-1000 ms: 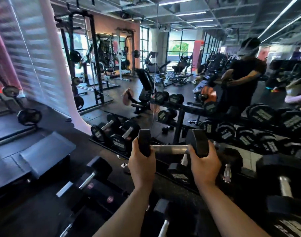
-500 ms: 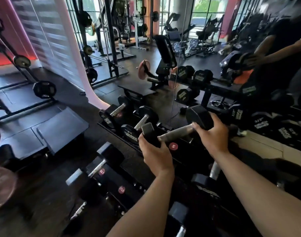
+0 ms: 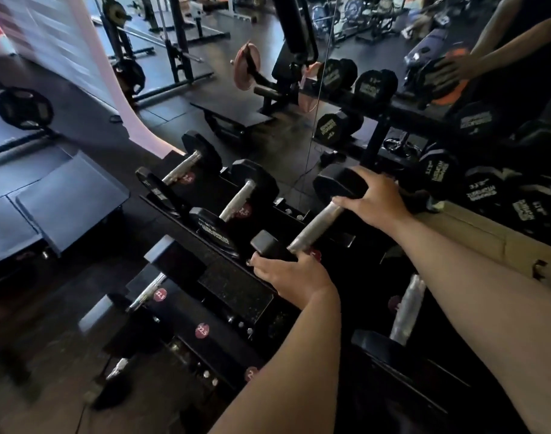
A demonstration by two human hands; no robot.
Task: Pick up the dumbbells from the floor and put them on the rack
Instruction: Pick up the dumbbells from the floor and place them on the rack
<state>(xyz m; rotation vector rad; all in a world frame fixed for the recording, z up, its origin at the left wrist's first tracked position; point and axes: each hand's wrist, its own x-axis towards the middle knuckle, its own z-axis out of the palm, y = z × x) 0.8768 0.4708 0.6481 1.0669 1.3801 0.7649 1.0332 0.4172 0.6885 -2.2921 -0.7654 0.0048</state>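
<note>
Two hands on one dumbbell point(image 3: 318, 227) here, one at each end. The left hand point(image 3: 291, 277) is wrapped under and around the near head, the small black hex end closest to the body, and the right hand point(image 3: 377, 203) is clamped over the far head, up by the mirror point(image 3: 377, 42). Bare chrome handle runs open between them, nobody is gripping the bar itself.

So the thing is up off the floor and hanging right over the top tier of the rack point(image 3: 236, 286), not seated as far as I can tell. Its long axis runs near-left to far-right, front edge of the rack toward the mirror, and that's pretty much the same slant as the two racked dumbbells point(image 3: 186, 166) sitting just to the left of it. Looks like the free slot is directly underneath, next to the second one, with a red weight sticker peeking out beside the left hand.

My read: what's left is mostly a straight lower, since the angle already matches its neighbours. The left hand is the nearer one and sits between the head and the front rail, so I'd watch those fingers for a pinch. Far head would probably want to land first, then slide the left hand out.
</note>
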